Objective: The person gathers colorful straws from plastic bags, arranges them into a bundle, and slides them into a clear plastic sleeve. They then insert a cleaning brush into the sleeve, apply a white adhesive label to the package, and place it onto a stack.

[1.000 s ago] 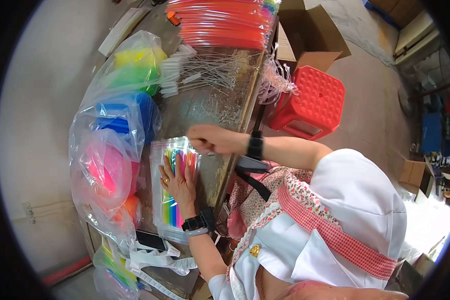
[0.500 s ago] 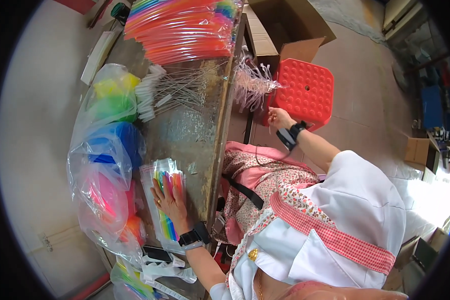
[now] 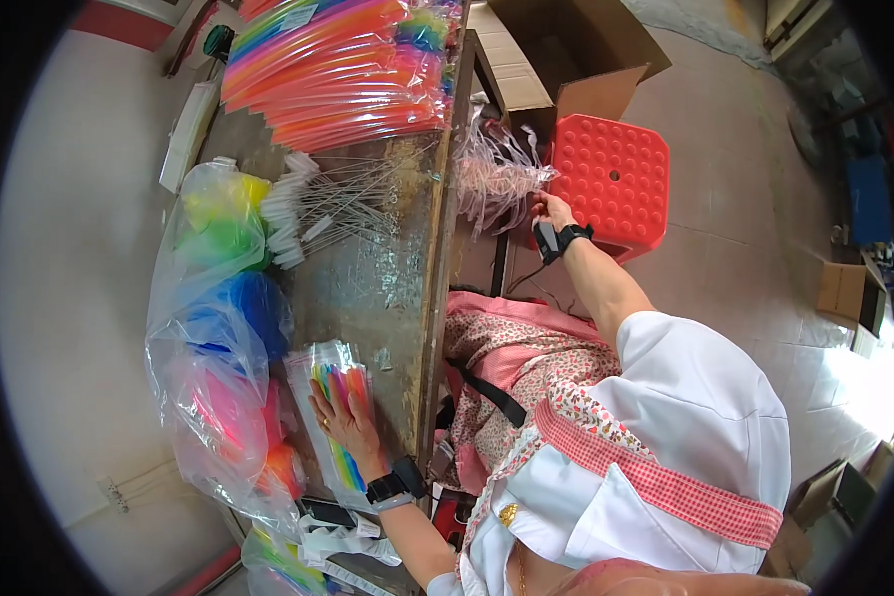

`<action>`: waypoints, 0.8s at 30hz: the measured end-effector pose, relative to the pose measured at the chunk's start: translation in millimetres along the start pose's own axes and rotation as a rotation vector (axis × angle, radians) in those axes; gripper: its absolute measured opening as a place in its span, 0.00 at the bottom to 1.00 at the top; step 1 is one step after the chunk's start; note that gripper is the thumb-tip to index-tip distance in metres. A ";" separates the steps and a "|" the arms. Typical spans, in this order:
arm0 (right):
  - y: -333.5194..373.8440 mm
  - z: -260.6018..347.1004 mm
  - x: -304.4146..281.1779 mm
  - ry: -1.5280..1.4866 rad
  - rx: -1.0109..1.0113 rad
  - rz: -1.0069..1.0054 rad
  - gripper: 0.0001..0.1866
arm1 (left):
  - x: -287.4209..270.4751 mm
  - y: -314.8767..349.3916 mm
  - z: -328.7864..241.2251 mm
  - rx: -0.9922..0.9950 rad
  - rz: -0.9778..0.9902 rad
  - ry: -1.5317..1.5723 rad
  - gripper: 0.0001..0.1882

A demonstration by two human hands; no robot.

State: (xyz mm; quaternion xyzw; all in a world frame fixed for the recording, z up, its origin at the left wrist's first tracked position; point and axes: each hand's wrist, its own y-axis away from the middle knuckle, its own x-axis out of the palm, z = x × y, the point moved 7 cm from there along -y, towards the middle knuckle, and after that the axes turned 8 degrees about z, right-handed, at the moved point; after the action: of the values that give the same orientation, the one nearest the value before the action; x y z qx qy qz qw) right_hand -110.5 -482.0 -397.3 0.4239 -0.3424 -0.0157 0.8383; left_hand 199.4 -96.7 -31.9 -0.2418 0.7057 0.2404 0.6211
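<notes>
My left hand lies with its fingers stretched over a clear plastic bag on the table. Inside the bag are straws in several colours. Beyond the table's edge, my right hand has its fingers drawn together at the end of a bundle of pale pinkish strips. The bundle hangs by the table's side, next to a red stool. Whatever sits between those fingertips is too small to make out.
Bags of orange and rainbow straws are stacked at the table's far end. Nearer lie thin brushes with white bristles. Large clear bags of coloured pieces line the left edge. An open cardboard box stands behind the stool.
My right hand has moved up to the tip of the strip bundle, its fingers closed. My left hand stays spread on the bag of straws. The whole view has shifted slightly.
</notes>
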 end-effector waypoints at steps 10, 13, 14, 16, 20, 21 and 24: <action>2.1 -5.6 36.4 -0.522 0.006 0.334 0.06 | -2.5 2.0 -3.3 0.015 -0.021 -0.026 0.26; 2.7 -7.4 34.5 -0.486 -0.032 0.341 0.06 | -1.8 2.3 -4.6 0.011 -0.020 -0.021 0.26; 3.8 -7.0 37.2 -0.468 -0.049 0.345 0.06 | -1.6 2.0 -4.0 0.007 -0.020 -0.020 0.26; 3.9 -8.4 39.8 -0.466 -0.040 0.301 0.07 | -0.4 1.8 -2.5 -0.001 -0.016 -0.025 0.26; 5.0 -9.4 49.7 -0.483 -0.047 0.212 0.08 | -1.7 1.6 -1.1 -0.010 -0.016 -0.036 0.26; 5.6 -8.6 53.4 -0.501 -0.067 0.205 0.08 | -2.5 1.8 -1.3 -0.007 -0.018 -0.034 0.26; 3.4 -7.8 57.1 -0.528 -0.092 0.203 0.10 | -1.7 1.7 -1.7 -0.005 -0.018 -0.033 0.26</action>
State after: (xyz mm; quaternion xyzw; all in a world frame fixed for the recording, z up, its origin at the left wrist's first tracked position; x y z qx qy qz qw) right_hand -63.1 -492.4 -366.0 0.3303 -0.5884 -0.0571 0.7358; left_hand 197.1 -96.4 -29.9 -0.2457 0.6926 0.2406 0.6341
